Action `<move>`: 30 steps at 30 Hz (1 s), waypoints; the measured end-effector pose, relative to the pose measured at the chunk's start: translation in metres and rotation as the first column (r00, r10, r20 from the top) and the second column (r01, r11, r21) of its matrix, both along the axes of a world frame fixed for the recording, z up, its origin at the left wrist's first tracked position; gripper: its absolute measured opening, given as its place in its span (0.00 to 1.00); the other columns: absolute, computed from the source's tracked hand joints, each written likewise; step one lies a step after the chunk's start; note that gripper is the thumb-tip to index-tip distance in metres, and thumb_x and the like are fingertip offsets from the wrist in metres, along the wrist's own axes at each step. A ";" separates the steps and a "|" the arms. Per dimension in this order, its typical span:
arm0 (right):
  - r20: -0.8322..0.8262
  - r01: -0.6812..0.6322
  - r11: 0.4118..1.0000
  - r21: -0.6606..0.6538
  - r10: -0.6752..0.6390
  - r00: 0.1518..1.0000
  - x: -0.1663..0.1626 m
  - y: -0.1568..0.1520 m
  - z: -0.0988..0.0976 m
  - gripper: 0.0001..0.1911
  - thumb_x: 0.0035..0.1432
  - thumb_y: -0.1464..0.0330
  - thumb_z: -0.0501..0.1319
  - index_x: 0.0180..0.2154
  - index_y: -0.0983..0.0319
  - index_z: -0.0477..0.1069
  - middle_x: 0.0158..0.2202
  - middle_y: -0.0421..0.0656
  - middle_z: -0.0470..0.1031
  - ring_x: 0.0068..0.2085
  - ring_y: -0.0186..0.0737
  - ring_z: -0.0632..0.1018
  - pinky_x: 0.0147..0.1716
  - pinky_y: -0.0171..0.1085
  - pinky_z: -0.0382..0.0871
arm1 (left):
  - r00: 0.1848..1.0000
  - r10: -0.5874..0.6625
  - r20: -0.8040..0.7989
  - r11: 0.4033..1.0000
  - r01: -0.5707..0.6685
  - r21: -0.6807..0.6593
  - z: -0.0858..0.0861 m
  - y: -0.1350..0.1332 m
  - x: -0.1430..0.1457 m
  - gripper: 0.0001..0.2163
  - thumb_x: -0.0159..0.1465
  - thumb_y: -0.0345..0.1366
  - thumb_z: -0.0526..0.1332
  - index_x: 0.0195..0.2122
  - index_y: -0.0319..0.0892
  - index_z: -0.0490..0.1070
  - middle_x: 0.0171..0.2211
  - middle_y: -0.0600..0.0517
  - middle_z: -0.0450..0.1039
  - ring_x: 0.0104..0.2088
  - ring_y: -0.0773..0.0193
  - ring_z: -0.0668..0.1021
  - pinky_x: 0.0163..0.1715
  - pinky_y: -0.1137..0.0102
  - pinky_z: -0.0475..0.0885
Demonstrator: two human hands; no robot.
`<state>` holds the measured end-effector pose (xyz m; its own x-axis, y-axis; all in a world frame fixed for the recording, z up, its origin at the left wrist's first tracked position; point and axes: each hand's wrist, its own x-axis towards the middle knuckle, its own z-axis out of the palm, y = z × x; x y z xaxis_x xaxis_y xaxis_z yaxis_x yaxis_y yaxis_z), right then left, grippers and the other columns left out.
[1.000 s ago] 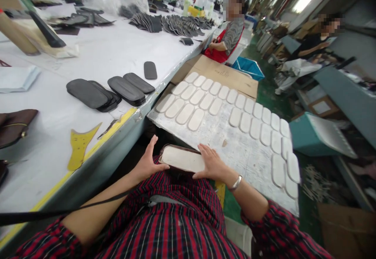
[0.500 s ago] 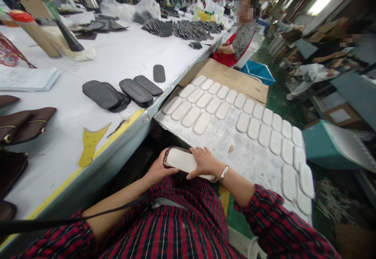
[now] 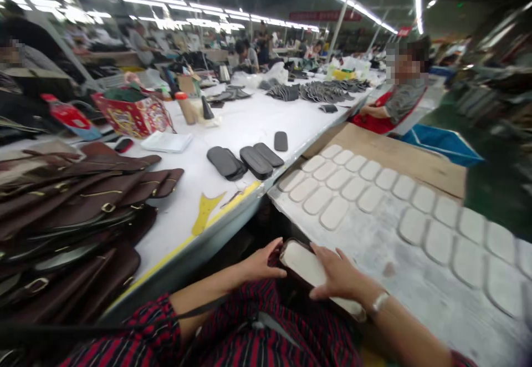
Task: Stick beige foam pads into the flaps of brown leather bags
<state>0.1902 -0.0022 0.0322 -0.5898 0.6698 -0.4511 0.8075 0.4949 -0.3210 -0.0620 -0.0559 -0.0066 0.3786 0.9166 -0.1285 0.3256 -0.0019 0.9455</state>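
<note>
In front of my body I hold a dark brown leather piece (image 3: 296, 279), with a long, round-ended white panel (image 3: 304, 261) lying on it. My left hand (image 3: 268, 261) closes round the left end, its thumb along the near edge and fingers at the far side. Across the middle of the panel lies my right hand (image 3: 338, 273), with thumb on the near edge and fingers over the far edge. The leather's underside is hidden. To the right, rows of similar white panels with dark edges (image 3: 334, 213) lie on a grey-white board (image 3: 374, 245).
On the white table (image 3: 245, 123) at left are dark brown leather bag parts (image 3: 112, 195), stacks of dark oval pieces (image 3: 255, 161) and a yellow template (image 3: 204, 212). A seated person (image 3: 399, 101) is beyond the cardboard (image 3: 399, 153). A blue crate (image 3: 443, 145) stands at right.
My head view has tilted up and turned left, so the leather bag parts and far room show more. Both hands stay on the leather piece and panel in nearly the same grip.
</note>
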 end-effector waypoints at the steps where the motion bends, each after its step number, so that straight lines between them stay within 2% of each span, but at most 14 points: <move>1: 0.005 -0.006 0.999 0.046 0.006 1.000 0.003 -0.003 -0.002 0.60 0.30 0.49 0.66 0.62 0.64 0.45 0.61 0.56 0.50 0.60 0.57 0.53 0.57 0.57 0.36 | 0.999 0.030 -0.043 0.999 -0.029 0.042 0.007 -0.003 -0.014 0.42 0.51 0.45 0.64 0.62 0.43 0.42 0.59 0.41 0.56 0.56 0.53 0.65 0.53 0.58 0.61; 4: -0.026 0.038 0.984 0.175 -0.034 0.999 0.013 -0.009 -0.005 0.51 0.35 0.53 0.66 0.60 0.60 0.50 0.61 0.53 0.53 0.60 0.56 0.54 0.58 0.56 0.37 | 0.890 0.335 -0.309 0.910 -0.220 0.351 0.029 -0.015 -0.068 0.34 0.56 0.47 0.58 0.61 0.46 0.47 0.59 0.43 0.56 0.59 0.55 0.60 0.56 0.56 0.55; 6: -0.116 0.108 0.969 0.223 -0.084 0.990 0.015 -0.010 -0.001 0.45 0.41 0.53 0.62 0.59 0.59 0.52 0.60 0.52 0.55 0.60 0.55 0.56 0.58 0.56 0.41 | 0.654 0.575 -0.492 0.792 -0.293 0.536 0.034 -0.023 -0.106 0.36 0.54 0.51 0.59 0.60 0.42 0.49 0.61 0.41 0.51 0.61 0.51 0.53 0.58 0.52 0.47; 8: -0.235 0.197 0.951 0.239 -0.140 0.962 0.010 -0.012 0.011 0.40 0.48 0.51 0.58 0.59 0.61 0.52 0.59 0.51 0.57 0.59 0.52 0.58 0.58 0.54 0.45 | 0.459 0.614 -0.642 0.787 -0.300 0.539 0.026 -0.031 -0.140 0.42 0.48 0.53 0.62 0.60 0.37 0.50 0.61 0.36 0.49 0.61 0.43 0.51 0.57 0.46 0.46; 9: -0.297 0.240 0.943 0.232 -0.166 0.940 0.006 -0.015 0.018 0.38 0.50 0.52 0.55 0.59 0.62 0.52 0.59 0.52 0.57 0.59 0.51 0.59 0.58 0.52 0.47 | 0.425 0.576 -0.698 0.817 -0.267 0.511 0.019 -0.037 -0.153 0.40 0.49 0.51 0.62 0.59 0.36 0.52 0.60 0.35 0.51 0.60 0.43 0.53 0.56 0.46 0.48; 13: -0.525 0.288 0.956 0.047 -0.222 0.822 -0.019 -0.048 0.042 0.31 0.55 0.57 0.54 0.57 0.64 0.55 0.57 0.51 0.60 0.57 0.47 0.62 0.57 0.47 0.53 | 0.444 0.536 -0.718 0.821 -0.078 0.565 -0.002 -0.065 -0.183 0.20 0.58 0.35 0.52 0.53 0.39 0.63 0.53 0.42 0.65 0.54 0.53 0.67 0.54 0.58 0.61; 15: -0.626 0.213 0.968 -0.136 -0.251 0.739 -0.034 -0.068 0.044 0.29 0.53 0.57 0.57 0.55 0.61 0.59 0.53 0.49 0.65 0.53 0.46 0.67 0.54 0.45 0.59 | 0.543 0.553 -0.631 0.736 0.037 0.676 0.005 -0.073 -0.186 0.21 0.58 0.34 0.51 0.54 0.50 0.62 0.52 0.53 0.68 0.52 0.57 0.70 0.54 0.59 0.63; 17: -0.690 0.137 0.920 -0.368 -0.369 0.623 -0.050 -0.080 0.039 0.28 0.53 0.57 0.58 0.53 0.60 0.60 0.49 0.47 0.69 0.47 0.43 0.72 0.48 0.43 0.65 | 0.572 0.591 -0.570 0.658 0.067 0.750 0.022 -0.067 -0.181 0.25 0.58 0.37 0.53 0.57 0.63 0.54 0.56 0.68 0.61 0.53 0.58 0.69 0.56 0.57 0.60; 19: -0.680 0.112 0.803 -0.585 -0.561 0.473 -0.064 -0.081 0.032 0.24 0.54 0.55 0.57 0.49 0.61 0.64 0.46 0.47 0.71 0.45 0.43 0.74 0.46 0.44 0.67 | 0.598 0.619 -0.508 0.540 0.145 0.829 0.045 -0.047 -0.160 0.28 0.57 0.39 0.55 0.58 0.65 0.50 0.59 0.71 0.53 0.55 0.59 0.67 0.57 0.57 0.58; 21: -0.596 0.073 0.621 -0.781 -0.774 0.214 -0.073 -0.073 0.029 0.25 0.55 0.52 0.55 0.48 0.62 0.63 0.45 0.48 0.71 0.42 0.43 0.75 0.42 0.44 0.69 | 0.697 0.550 -0.460 0.382 0.280 0.881 0.068 -0.023 -0.117 0.26 0.58 0.38 0.55 0.58 0.62 0.52 0.57 0.68 0.57 0.52 0.62 0.70 0.55 0.61 0.61; 23: -0.500 0.019 0.499 -0.866 -0.864 -0.066 -0.074 -0.062 0.033 0.24 0.53 0.51 0.55 0.45 0.62 0.63 0.42 0.47 0.73 0.39 0.41 0.76 0.38 0.43 0.70 | 0.792 0.313 -0.524 0.353 0.416 0.838 0.086 -0.001 -0.059 0.26 0.60 0.33 0.50 0.59 0.61 0.50 0.57 0.65 0.59 0.51 0.64 0.70 0.52 0.61 0.64; 26: -0.481 0.097 0.480 -0.872 -0.802 -0.354 -0.052 -0.049 0.045 0.19 0.52 0.55 0.57 0.37 0.63 0.67 0.35 0.46 0.75 0.36 0.41 0.76 0.35 0.40 0.71 | 0.789 -0.100 -0.606 0.277 0.607 0.745 0.098 0.022 0.030 0.26 0.62 0.31 0.51 0.60 0.55 0.49 0.55 0.56 0.63 0.53 0.62 0.69 0.50 0.65 0.64; 28: -0.525 0.230 0.476 -0.849 -0.714 -0.463 -0.018 -0.045 0.050 0.16 0.51 0.57 0.58 0.33 0.65 0.68 0.32 0.46 0.75 0.35 0.40 0.76 0.35 0.38 0.71 | 0.733 -0.267 -0.626 0.296 0.680 0.670 0.095 0.035 0.076 0.25 0.63 0.33 0.51 0.61 0.53 0.48 0.57 0.52 0.61 0.56 0.61 0.65 0.54 0.64 0.59; 30: -0.571 0.363 0.441 -0.821 -0.645 -0.507 0.030 -0.048 0.047 0.15 0.50 0.59 0.60 0.34 0.64 0.67 0.32 0.45 0.75 0.33 0.37 0.76 0.33 0.36 0.71 | 0.735 -0.347 -0.582 0.386 0.678 0.626 0.084 0.046 0.107 0.32 0.59 0.44 0.57 0.62 0.47 0.46 0.60 0.46 0.54 0.59 0.55 0.59 0.58 0.59 0.52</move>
